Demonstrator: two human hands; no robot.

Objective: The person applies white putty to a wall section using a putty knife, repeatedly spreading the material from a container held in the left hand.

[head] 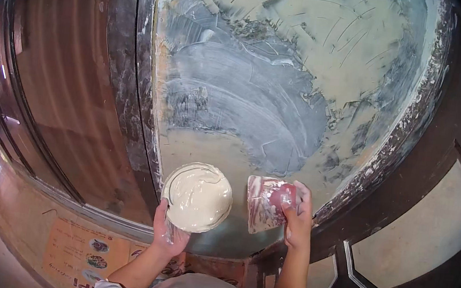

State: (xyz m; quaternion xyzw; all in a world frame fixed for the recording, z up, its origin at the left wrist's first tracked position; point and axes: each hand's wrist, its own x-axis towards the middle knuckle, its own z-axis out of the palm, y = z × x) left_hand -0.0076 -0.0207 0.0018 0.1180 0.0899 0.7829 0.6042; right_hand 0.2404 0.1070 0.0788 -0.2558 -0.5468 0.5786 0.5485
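My left hand (170, 229) holds a round container of cream-coloured filler paste (198, 198) from below and the left, its smooth, glossy surface facing up. In my right hand (300, 217) is a flat reddish spreader (268, 205), smeared with pale paste, gripped at its right side with the thumb on its face. The spreader and the container are apart. Before me stands a wall panel (237, 88) with patchy cream filler and a bluish-grey smeared area across its left and middle. The spreader lies in front of the panel's lower part; whether it touches the panel I cannot tell.
Dark, paste-spotted frame strips (135, 72) border the panel at left, with a brown glossy panel (70, 81) beyond. At right are a dark frame edge (423, 103) and latticework (368, 286) with pale inserts. A printed orange sheet (75, 250) lies low at left.
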